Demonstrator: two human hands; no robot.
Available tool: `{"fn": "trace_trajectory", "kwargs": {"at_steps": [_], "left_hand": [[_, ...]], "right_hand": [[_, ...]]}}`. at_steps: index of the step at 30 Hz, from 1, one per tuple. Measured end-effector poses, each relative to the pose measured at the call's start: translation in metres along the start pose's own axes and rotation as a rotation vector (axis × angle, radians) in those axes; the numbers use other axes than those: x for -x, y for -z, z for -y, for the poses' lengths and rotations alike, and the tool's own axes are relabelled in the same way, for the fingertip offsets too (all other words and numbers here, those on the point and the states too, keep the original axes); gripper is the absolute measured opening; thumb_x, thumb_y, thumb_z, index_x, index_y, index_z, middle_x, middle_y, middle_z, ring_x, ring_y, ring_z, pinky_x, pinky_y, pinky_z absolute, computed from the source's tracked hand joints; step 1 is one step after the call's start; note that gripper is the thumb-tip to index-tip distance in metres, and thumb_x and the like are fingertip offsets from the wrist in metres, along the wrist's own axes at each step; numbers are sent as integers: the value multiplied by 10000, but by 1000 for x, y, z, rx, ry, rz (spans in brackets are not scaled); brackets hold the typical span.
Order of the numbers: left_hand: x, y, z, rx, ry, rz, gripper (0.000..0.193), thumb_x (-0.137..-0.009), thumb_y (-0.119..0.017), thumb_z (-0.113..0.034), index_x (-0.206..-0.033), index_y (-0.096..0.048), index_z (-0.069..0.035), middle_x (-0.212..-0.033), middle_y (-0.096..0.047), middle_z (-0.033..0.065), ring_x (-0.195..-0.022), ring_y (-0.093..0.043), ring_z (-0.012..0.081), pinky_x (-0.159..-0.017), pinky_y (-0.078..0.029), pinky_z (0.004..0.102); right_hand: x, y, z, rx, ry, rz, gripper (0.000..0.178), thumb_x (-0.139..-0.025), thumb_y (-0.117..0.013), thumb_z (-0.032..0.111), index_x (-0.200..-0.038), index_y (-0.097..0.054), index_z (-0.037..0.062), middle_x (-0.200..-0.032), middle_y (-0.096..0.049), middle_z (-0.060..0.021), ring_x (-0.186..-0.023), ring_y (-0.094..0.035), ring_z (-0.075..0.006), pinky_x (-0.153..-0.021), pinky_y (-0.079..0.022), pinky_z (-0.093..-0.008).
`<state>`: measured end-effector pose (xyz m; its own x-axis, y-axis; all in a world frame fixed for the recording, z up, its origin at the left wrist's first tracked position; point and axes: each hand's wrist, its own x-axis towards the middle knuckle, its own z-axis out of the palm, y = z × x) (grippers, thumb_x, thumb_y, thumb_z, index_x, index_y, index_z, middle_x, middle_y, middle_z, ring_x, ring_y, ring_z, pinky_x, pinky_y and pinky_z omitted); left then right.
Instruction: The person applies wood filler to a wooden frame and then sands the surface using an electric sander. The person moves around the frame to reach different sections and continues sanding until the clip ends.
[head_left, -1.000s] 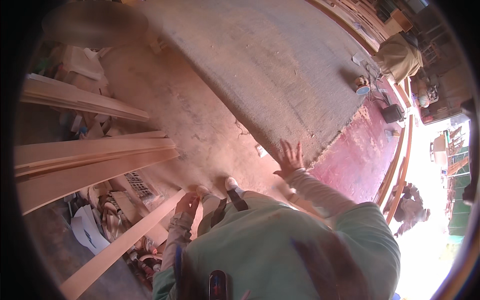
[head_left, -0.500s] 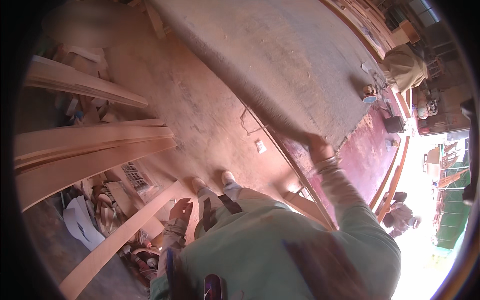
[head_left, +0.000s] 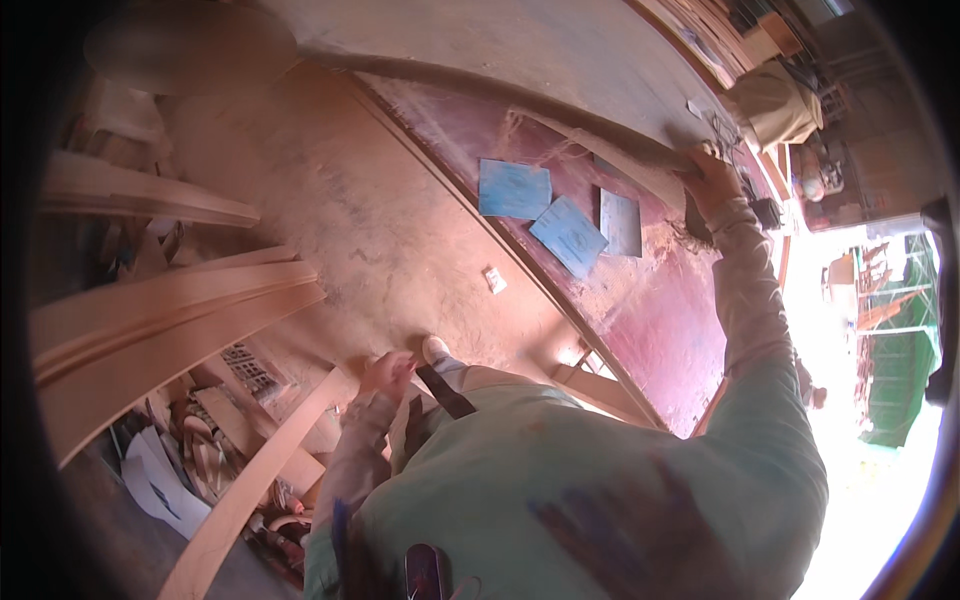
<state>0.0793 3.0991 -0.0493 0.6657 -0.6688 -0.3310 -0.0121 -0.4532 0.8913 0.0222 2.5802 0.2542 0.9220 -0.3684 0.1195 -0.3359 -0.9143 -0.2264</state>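
My right hand (head_left: pixel 712 185) is closed on the edge of a thick grey-brown carpet (head_left: pixel 590 125), raised and folded back from the near side of a reddish tabletop (head_left: pixel 675 345). Uncovered on the tabletop lie two blue sheets (head_left: pixel 515 188) and a greyer sheet (head_left: pixel 620 222) beside them, apparently sandpaper. Fibrous strands trail under the lifted edge. In front of my waist hangs my left hand (head_left: pixel 388 375), its fingers loosely bent and apart, with nothing seen in them.
Curved wooden boards (head_left: pixel 180 305) jut out at left above a heap of offcuts. A small white packet (head_left: pixel 495 279) lies on the floor. A person in khaki (head_left: pixel 770 105) bends at the far right, near cables. Bright daylight fills the right side.
My right hand has moved up and to the right, pulling the carpet's edge away and baring the sheets on the tabletop. My left hand has risen slightly toward my waist.
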Motion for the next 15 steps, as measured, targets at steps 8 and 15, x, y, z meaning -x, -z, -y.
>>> {"fn": "trace_trajectory", "kwargs": {"at_steps": [8,15], "left_hand": [[-212,-44,-57,296,158,187,445,-915,-559,-503,-1028,-617,-77,-818,-637,8,-710,-614,99,-558,-460,257],[-281,-68,-61,158,355,58,678,-842,-456,-727,-1136,-544,-122,-989,-672,52,-741,-642,136,-571,-477,311]], "right_hand": [[6,-2,16,-143,28,-19,263,-808,-626,87,-1070,-648,75,-889,-677,-153,-840,-658,-318,-758,-508,-367],[6,-1,20,-196,62,6,220,-851,-621,110,-1057,-650,40,-870,-687,-130,-796,-664,-255,-726,-514,-338]]}}
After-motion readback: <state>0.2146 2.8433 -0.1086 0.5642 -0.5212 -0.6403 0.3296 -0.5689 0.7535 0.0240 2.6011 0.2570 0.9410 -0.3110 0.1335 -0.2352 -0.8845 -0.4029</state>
